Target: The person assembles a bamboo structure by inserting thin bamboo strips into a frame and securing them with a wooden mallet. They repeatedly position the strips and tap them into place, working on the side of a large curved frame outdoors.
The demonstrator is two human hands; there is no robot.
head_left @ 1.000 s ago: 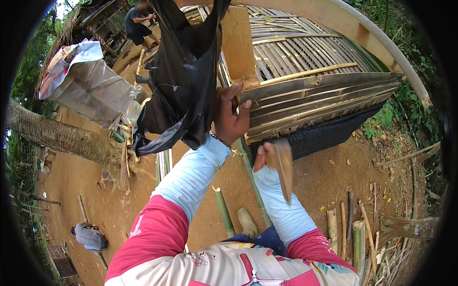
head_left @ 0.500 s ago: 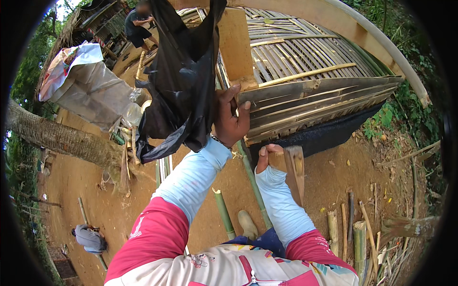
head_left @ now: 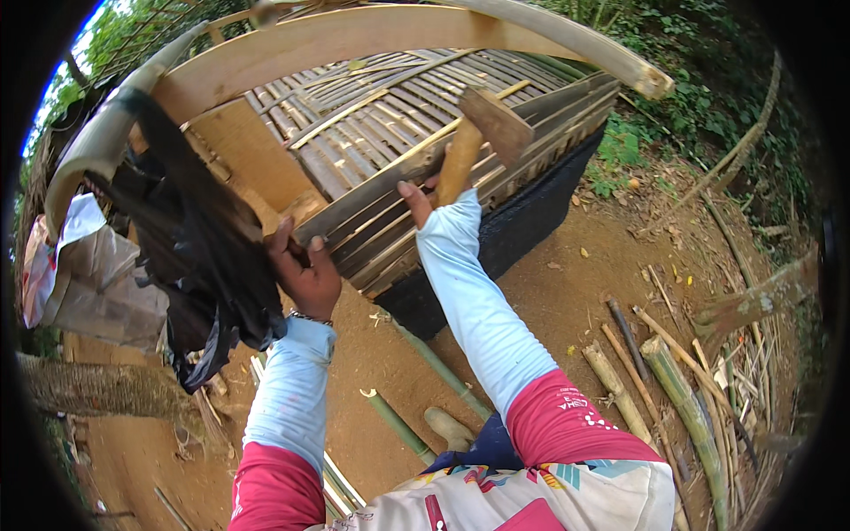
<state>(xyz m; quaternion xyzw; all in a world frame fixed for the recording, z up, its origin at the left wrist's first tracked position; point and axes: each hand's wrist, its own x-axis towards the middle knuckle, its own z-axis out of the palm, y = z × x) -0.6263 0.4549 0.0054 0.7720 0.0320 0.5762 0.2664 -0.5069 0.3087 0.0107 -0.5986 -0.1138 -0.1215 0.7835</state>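
**Your right hand (head_left: 420, 203) and the hatchet (head_left: 496, 128) have come up from below the slatted panel (head_left: 381, 234) to over its face; your view has swung too.**

Big to small: bamboo platform (head_left: 381, 124) sits beyond the panel, black sheet (head_left: 536, 234) hangs below it, black plastic bag (head_left: 212, 265) just beside your left hand (head_left: 308, 281).

Panel: thin, stiff slats by the look. Likely light, springy, prone to splitting along the grain. Best hold is the near end, several slats together; edges may splinter.

Hatchet: head up, above the panel. Probably head-heavy, handle smooth; low on the handle suits it. Your right fingers look wrapped there, partly hidden.

Left: thumb and fingers curved, slightly apart, at the panel's near end. Can't tell if they're clamping it.
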